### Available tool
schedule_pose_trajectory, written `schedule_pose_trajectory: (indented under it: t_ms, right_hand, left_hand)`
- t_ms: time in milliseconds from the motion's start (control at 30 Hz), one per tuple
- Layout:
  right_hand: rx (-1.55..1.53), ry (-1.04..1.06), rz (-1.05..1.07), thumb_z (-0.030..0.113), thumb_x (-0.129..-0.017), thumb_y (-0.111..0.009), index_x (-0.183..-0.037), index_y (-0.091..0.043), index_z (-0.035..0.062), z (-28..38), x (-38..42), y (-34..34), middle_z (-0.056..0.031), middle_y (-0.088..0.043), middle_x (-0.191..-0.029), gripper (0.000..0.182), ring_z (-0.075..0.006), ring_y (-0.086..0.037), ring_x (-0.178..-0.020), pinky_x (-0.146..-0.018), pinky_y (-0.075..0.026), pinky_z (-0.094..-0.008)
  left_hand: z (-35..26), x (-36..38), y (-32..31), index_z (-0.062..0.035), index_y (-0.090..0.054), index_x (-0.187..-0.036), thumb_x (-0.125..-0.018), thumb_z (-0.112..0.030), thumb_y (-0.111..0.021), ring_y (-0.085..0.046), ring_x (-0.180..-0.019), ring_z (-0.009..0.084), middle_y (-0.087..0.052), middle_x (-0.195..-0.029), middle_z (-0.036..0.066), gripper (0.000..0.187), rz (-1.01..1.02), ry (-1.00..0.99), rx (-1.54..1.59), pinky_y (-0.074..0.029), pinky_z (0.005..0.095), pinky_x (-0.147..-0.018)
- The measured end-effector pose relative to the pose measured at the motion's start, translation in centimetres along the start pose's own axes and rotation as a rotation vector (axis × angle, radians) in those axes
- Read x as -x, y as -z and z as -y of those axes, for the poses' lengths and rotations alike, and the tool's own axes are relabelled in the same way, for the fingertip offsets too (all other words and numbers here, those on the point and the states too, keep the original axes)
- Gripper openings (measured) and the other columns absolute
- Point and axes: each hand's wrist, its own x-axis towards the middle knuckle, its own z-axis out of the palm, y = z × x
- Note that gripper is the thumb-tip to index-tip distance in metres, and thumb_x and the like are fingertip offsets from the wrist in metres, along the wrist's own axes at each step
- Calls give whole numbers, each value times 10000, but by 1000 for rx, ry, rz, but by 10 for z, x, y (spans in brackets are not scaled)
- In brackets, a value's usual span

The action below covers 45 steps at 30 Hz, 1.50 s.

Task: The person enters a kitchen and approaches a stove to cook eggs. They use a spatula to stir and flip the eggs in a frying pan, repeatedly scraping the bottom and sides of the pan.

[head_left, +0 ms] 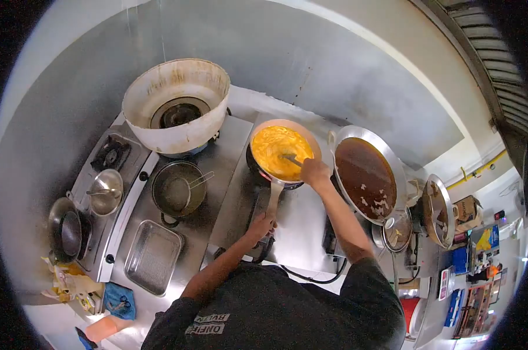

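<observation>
A frying pan (314, 142) with a pale inside sits on a burner at the counter's middle. Yellow-orange egg mixture (274, 142), streaked and partly thickened, covers its bottom. My left hand (261, 227) is closed around the end of the pan's beige handle (273, 199). Over the pan's right edge, my right hand (315, 173) grips a grey spatula (290, 158), its tip dipped in the egg. The spatula's upper end is hidden in my fist.
Right of the pan stands a wide metal pan of brown liquid (363, 169). To the left are a dark wok (176, 201) with a strainer, a wire-mesh tray (153, 256) and a large burner shield (176, 137). A cable (310, 279) runs along the counter's front.
</observation>
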Motion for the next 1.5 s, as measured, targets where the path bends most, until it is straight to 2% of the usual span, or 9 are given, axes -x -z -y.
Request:
schedule_pose_trajectory:
  t_ms: [233, 300, 433, 700, 800, 1033, 1267, 1400, 1500]
  right_hand:
    - [38, 16, -101, 178, -751, -487, -881, -624, 58, 14, -40, 12, -165, -617, -892, 224, -272, -613, -832, -706, -493, -378]
    - [114, 140, -52, 176, -758, -476, -895, -625, 57, 21, -37, 38, -162, -616, -898, 234, -271, -613, -834, -722, -489, -375]
    - [173, 70, -87, 171, -758, -478, -912, -621, 52, -10, -88, 18, -168, -607, -931, 242, -290, -600, -867, -748, -478, -385]
    - [253, 132, 39, 308, -667, -589, -908, -611, 19, -20, -3, 131, -189, -592, -959, 377, -283, -586, -905, -747, -473, -403]
    - [328, 44, 190, 265, -681, -575, -903, -617, 38, -25, 7, 122, -170, -604, -940, 320, -276, -595, -884, -723, -483, -396]
    - [338, 11, 118, 199, -744, -529, -913, -624, 103, -24, 26, 55, -113, -623, -925, 217, -239, -607, -871, -704, -495, -344]
    - [378, 47, -203, 120, -782, -494, -859, -641, 102, -26, 1, 1, -93, -632, -840, 167, -219, -623, -792, -632, -508, -304]
    - [467, 173, -169, 124, -772, -502, -796, -648, 90, -37, -32, -15, -97, -631, -815, 152, -221, -624, -787, -617, -511, -308]
    - [331, 165, -269, 120, -773, -494, -765, -648, 83, -36, -53, -16, -108, -626, -801, 158, -221, -624, -772, -614, -512, -326]
  left_hand:
    - [1, 0, 0, -78, -476, -867, -880, -377, -374, -469, -592, 109, -519, -738, 23, 316, 12, -13, 2, -405, 264, -489]
    - [-2, 2, -1, -81, -464, -913, -880, -381, -368, -471, -604, 107, -517, -745, 24, 316, 20, 4, 3, -405, 251, -501]
    - [8, -2, -2, -83, -443, -915, -879, -381, -365, -469, -601, 105, -514, -746, 26, 311, -16, -25, 17, -408, 249, -500]
    - [-7, 3, -6, -87, -428, -899, -872, -386, -380, -477, -620, 95, -524, -754, 13, 305, -47, 53, 40, -414, 254, -511]
    - [-1, 2, -2, -92, -435, -889, -872, -386, -388, -479, -618, 95, -520, -747, 12, 298, 6, 5, 44, -409, 252, -512]
    - [-13, 11, -6, -91, -439, -880, -878, -380, -378, -475, -612, 97, -508, -731, 12, 295, -8, 6, 39, -408, 256, -515]
    - [11, -9, 3, -85, -440, -873, -879, -364, -372, -478, -611, 111, -499, -722, 22, 288, 55, -19, 24, -410, 259, -512]
    - [7, -6, 3, -84, -437, -866, -876, -358, -376, -479, -608, 114, -500, -724, 29, 281, 50, 4, -17, -410, 253, -501]
    - [-1, 6, -7, -80, -443, -841, -873, -355, -384, -481, -595, 116, -504, -706, 32, 283, -61, -36, 40, -407, 251, -485]
